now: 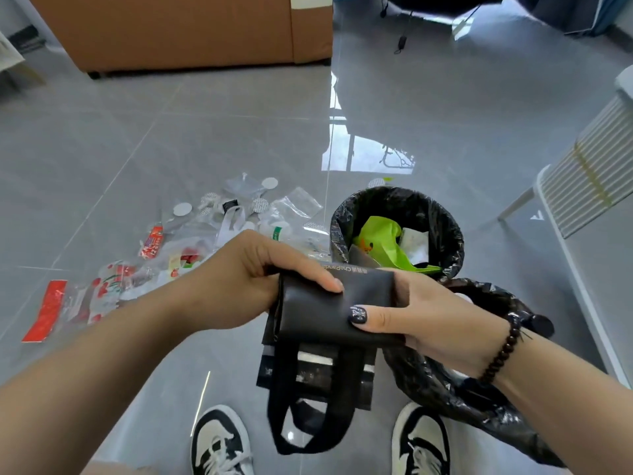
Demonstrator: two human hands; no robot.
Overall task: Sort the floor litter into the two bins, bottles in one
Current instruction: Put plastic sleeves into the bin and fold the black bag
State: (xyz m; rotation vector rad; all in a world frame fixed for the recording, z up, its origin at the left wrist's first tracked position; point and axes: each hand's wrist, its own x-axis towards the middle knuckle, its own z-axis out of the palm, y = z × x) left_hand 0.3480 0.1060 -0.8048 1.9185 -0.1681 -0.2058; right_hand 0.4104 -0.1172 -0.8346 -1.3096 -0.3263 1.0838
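**A:** Closest to us, both hands are on a folded black bag (pixel 337 303). The left hand (pixel 246 279) has its fingers curled over the top edge, and the right hand (pixel 442 323) pinches the other end with the thumb flat on the front.

**B:** The black straps (pixel 308 406) dangle loose, down between the two shoes (pixel 219 440). I'd say those loops are the risk: they could catch the rim on the way to a bin, and the fold could spring open.

**A:** Just beside the right wrist is the near bin (pixel 479 389), with a black liner. The arm hides most of its mouth, so I cannot tell what is inside.

**B:** That's the sorting hazard. Drop the bag into the closer bin out of convenience and it may land among the bottles.

**A:** Beyond the hands stands the far bin (pixel 397 231), holding a green bag (pixel 380 241) and some paper. That looks like the non-bottle one.

**B:** Agreed, as a guess. A short toss could clip its liner edge and spill back out.

**A:** Farther left, the litter pile (pixel 205 234) of clear wrappers and red-printed packets lies on the glossy floor (pixel 137 138), well apart from both bins.

**B:** Slick film underfoot there could slide if trodden on.
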